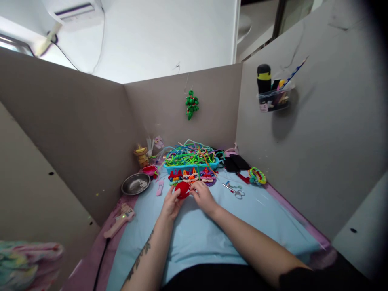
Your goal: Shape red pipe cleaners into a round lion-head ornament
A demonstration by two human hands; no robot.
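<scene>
A red, rounded piece (182, 190), perhaps of coiled pipe cleaner, is held above the blue cloth in front of me. My left hand (171, 203) is closed around its left side, thumb on top. At its right edge, the fingers of my right hand (203, 195) are pinched together; what exactly lies between the fingertips is too small to tell. Just behind both hands lie several colourful fuzzy figures (190, 176) in red, orange and purple. Behind those, a blue basket (194, 167) is heaped with loose pipe cleaners (194, 155).
Scissors (235, 191) and a yellow-green ring of strands (257, 176) lie right, near dark phone-like slabs (238, 162). A metal bowl (136, 184), pink clip-like tool (160, 187) and corded pink glue gun (120, 222) are left. Grey panels (182, 105) enclose the table.
</scene>
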